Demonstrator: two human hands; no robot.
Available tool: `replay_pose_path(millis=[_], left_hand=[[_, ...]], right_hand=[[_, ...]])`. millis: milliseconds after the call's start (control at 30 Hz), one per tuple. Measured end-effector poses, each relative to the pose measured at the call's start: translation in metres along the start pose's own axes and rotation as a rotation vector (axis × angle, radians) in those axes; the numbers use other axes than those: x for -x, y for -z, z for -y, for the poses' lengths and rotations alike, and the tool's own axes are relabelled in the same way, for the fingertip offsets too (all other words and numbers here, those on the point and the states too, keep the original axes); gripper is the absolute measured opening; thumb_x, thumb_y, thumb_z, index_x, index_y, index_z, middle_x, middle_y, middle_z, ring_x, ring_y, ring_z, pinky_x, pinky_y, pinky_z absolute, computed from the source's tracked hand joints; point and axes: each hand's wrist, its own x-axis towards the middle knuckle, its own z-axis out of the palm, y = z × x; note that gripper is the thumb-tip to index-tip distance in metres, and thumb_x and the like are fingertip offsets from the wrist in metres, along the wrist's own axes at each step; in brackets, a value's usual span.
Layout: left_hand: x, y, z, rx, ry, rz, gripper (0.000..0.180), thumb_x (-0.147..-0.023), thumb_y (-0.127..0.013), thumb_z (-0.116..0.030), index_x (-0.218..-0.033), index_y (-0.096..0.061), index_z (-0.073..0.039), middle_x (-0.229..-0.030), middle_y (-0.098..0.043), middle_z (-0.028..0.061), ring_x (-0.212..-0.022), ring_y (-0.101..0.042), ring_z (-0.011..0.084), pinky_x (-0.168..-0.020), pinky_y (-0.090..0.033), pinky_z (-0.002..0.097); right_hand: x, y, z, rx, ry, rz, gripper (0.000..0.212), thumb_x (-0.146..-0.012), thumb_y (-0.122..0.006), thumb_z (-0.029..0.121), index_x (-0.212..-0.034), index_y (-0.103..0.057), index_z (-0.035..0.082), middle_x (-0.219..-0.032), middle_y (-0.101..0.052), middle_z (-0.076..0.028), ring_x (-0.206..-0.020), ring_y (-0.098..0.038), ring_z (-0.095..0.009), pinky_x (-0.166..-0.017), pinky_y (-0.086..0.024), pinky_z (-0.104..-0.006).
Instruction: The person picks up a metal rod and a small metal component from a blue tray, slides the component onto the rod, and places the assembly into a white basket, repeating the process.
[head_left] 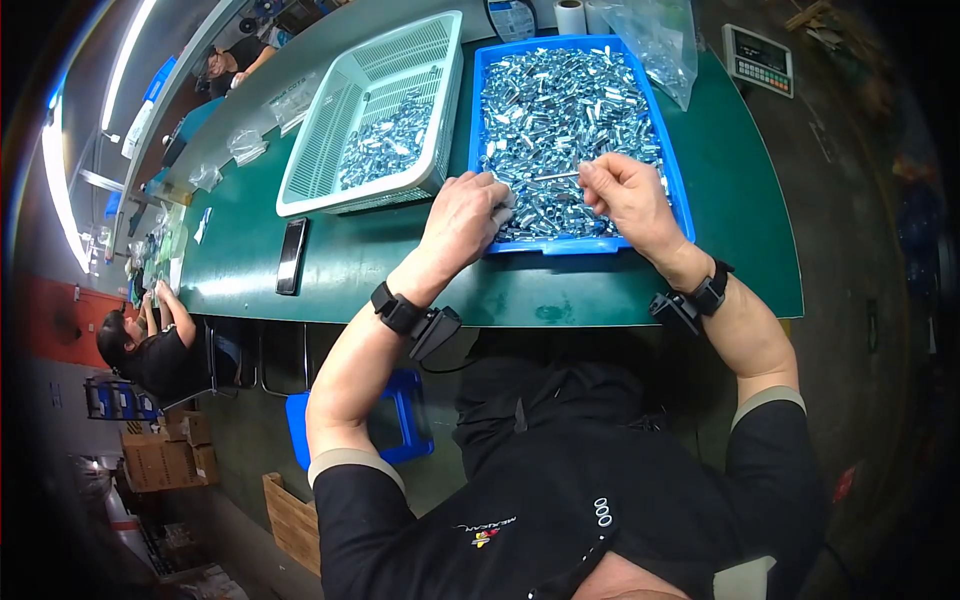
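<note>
A blue tray [687,205] full of small, shiny metal cylindrical parts [560,100] stands on the green table before me. Over its near right part, my right hand [632,200] pinches one end of a thin metal rod [556,177] that points left. My left hand [466,215] is curled at the tray's near left corner, its fingers closed. Something pale shows at those fingertips, too small to name. To the left stands a pale green slatted basket [330,200] with a smaller heap of similar metal parts [385,145].
A black phone [291,257] lies on the green table [390,285] left of my left hand. A clear plastic bag [655,45] hangs by the tray's far right corner. At the far right sits a scale display [758,60]. Two other people are at the left.
</note>
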Motion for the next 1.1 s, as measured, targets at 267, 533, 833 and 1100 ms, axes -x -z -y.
replay_pose_path(millis=[267, 533, 833, 1100], left_hand=[[0.008, 0.0, -0.003, -0.064, 0.035, -0.008, 0.015, -0.08, -0.075, -0.013, -0.092, -0.069, -0.008, -0.086, -0.062, 0.0086, -0.091, -0.06, 0.0303, -0.081, -0.045, 0.0428], [-0.005, -0.001, -0.008, 0.059, 0.039, -0.043, 0.011, -0.082, -0.075, -0.011, -0.09, -0.068, -0.006, -0.086, -0.065, 0.0104, -0.089, -0.062, 0.0324, -0.08, -0.047, 0.0441], [0.006, 0.005, -0.016, 0.339, 0.164, -0.197, 0.016, -0.083, -0.079, -0.011, -0.095, -0.07, -0.004, -0.092, -0.07, 0.0124, -0.088, -0.067, 0.031, -0.079, -0.053, 0.0396], [0.006, -0.015, -0.029, 0.312, -0.093, -0.377, 0.016, -0.079, -0.077, -0.01, -0.087, -0.064, -0.005, -0.083, -0.063, 0.0136, -0.085, -0.062, 0.0355, -0.077, -0.05, 0.0455]], right_hand=[[0.004, -0.003, -0.002, 0.109, 0.024, 0.11, 0.024, -0.102, -0.063, 0.023, -0.094, -0.068, 0.001, -0.079, -0.066, -0.001, -0.069, -0.057, -0.006, -0.063, -0.048, -0.0224], [0.006, 0.001, 0.001, 0.147, 0.051, 0.058, 0.024, -0.1, -0.065, 0.02, -0.092, -0.068, -0.002, -0.076, -0.068, -0.004, -0.069, -0.063, -0.009, -0.063, -0.051, -0.026], [-0.01, -0.009, -0.008, 0.248, 0.055, 0.091, 0.02, -0.1, -0.061, 0.017, -0.093, -0.068, -0.001, -0.073, -0.064, -0.002, -0.066, -0.057, -0.009, -0.06, -0.045, -0.0243], [0.006, 0.001, -0.009, 0.309, 0.024, 0.139, 0.034, -0.103, -0.059, 0.021, -0.076, -0.063, 0.0, -0.062, -0.058, -0.001, -0.054, -0.05, -0.007, -0.05, -0.038, -0.0254]])
